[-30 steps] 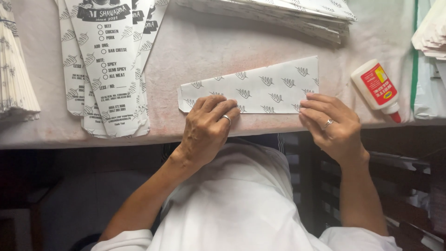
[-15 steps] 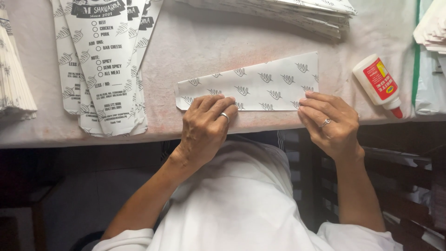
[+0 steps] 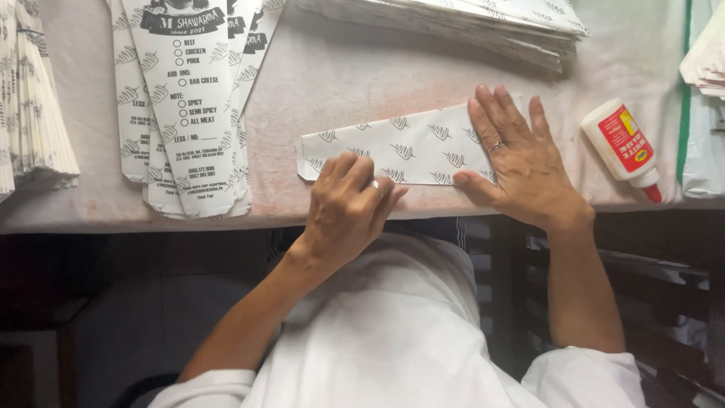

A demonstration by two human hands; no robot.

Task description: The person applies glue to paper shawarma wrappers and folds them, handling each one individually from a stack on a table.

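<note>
Head view: right hand now flat on the sleeve

Half a second ago the right hand (image 3: 521, 162) sat curled at the near edge; now it's spread, palm down, on the wide end of the folded paper sleeve (image 3: 400, 143). Left hand (image 3: 347, 204) presses curled fingers on the narrow end. Seam is getting flattened, I think. Glue bottle (image 3: 621, 147) lies right of that palm.

Single head-worn view, straight down, close over table edge (image 3: 423, 215)
</note>
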